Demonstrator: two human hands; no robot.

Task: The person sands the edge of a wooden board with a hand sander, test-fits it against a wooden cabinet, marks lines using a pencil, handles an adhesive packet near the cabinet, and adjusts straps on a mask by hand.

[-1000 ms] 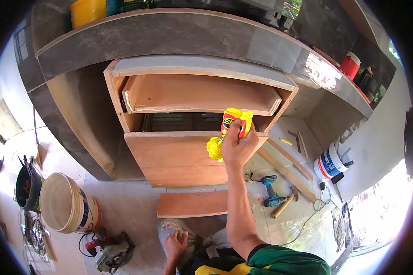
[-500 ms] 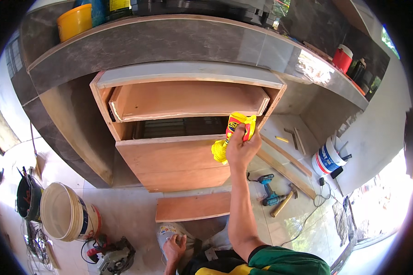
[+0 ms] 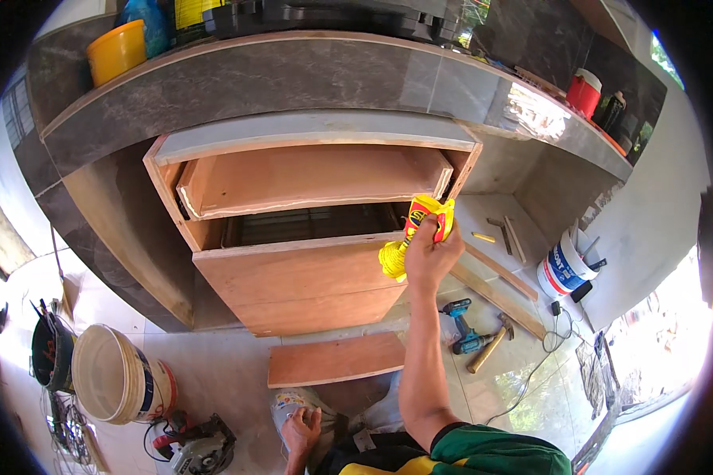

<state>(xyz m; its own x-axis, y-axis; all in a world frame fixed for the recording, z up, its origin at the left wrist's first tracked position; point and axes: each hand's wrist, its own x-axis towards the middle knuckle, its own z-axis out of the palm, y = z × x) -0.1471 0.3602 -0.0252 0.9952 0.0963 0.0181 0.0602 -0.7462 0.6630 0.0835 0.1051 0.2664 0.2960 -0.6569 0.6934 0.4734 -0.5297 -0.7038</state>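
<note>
My right hand (image 3: 434,257) grips a soft yellow-and-red pouch (image 3: 430,218), its lower yellow end bunched and ribbed. The pouch hangs just in front of the right end of a pulled-out wooden drawer (image 3: 313,178). Along the drawer's front edge runs a pale, uneven line. The drawer sits in the top of a wooden cabinet (image 3: 309,289); a dark opening shows beneath it. On my thigh rests my left hand (image 3: 302,431), empty, its fingers loosely apart. Ahead of my knees a loose wooden board (image 3: 334,360) lies on the floor.
A cordless drill (image 3: 466,326), a hammer (image 3: 489,348) and wood strips (image 3: 503,301) lie right of the cabinet, near a white-and-blue bucket (image 3: 564,269). At the left stand a large pail (image 3: 107,372), a black bucket (image 3: 51,352) and a circular saw (image 3: 198,447). A tiled counter (image 3: 293,79) overhangs the cabinet.
My right hand has shifted slightly right with the pouch still in it. The view has turned a little; my left hand stays on my thigh.
</note>
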